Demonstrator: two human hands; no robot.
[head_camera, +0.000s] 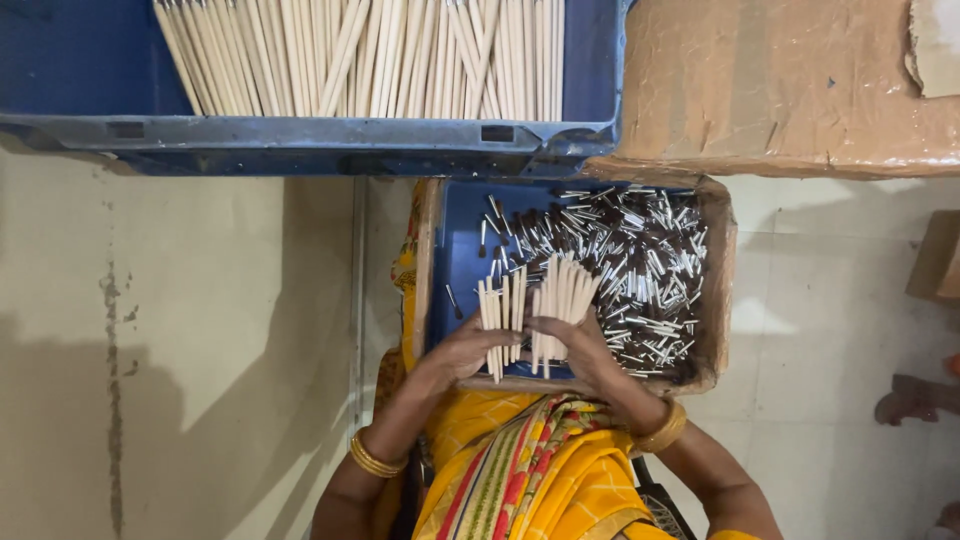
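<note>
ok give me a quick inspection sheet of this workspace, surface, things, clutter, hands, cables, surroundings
surface: pale tiled floor, stained along one joint
job's things: small box with a blue bottom on the lap, heaped with short silver-and-dark pieces; pale thin sticks fanned upright over it
clutter: a few loose pieces on the blue bottom
grippers: left hand grips a few sticks; right hand grips the larger bunch; gold bangles on both wrists
cables: nothing seen
surroundings: large blue crate of long pale sticks ahead; brown wrapped carton beside it; another person's foot at the edge
</note>
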